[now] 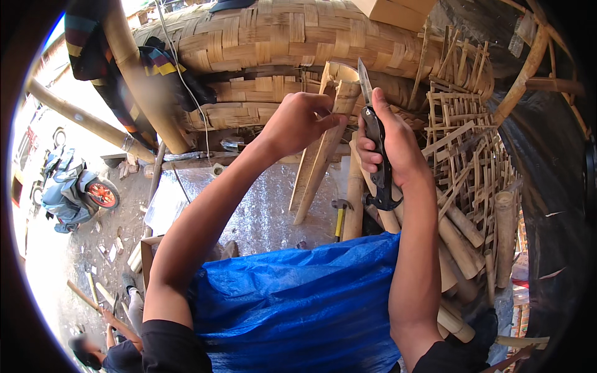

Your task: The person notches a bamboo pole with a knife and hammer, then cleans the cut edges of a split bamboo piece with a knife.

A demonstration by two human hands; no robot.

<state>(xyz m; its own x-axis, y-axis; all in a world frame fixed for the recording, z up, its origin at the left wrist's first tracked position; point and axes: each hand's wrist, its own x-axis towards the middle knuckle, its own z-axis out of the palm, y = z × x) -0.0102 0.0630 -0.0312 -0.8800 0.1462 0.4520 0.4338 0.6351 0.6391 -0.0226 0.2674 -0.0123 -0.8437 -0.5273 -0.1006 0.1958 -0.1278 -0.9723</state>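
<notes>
My right hand is wrapped round the black handle of a folding knife. Its bare blade points up and away, with my thumb lying along the base of the blade. The blade is apart from the split bamboo piece, a hollow length that leans upright just to its left. My left hand is in front of this bamboo, fingers curled and pinched together, their tips over its edge. What they pinch, if anything, cannot be made out. Blue tarp is spread below my forearms.
A hammer with a yellow handle lies beyond the tarp, beside bamboo poles. Large woven bamboo rolls line the back. Bamboo offcuts and lattice pile at right. A motorcycle and another person are at left.
</notes>
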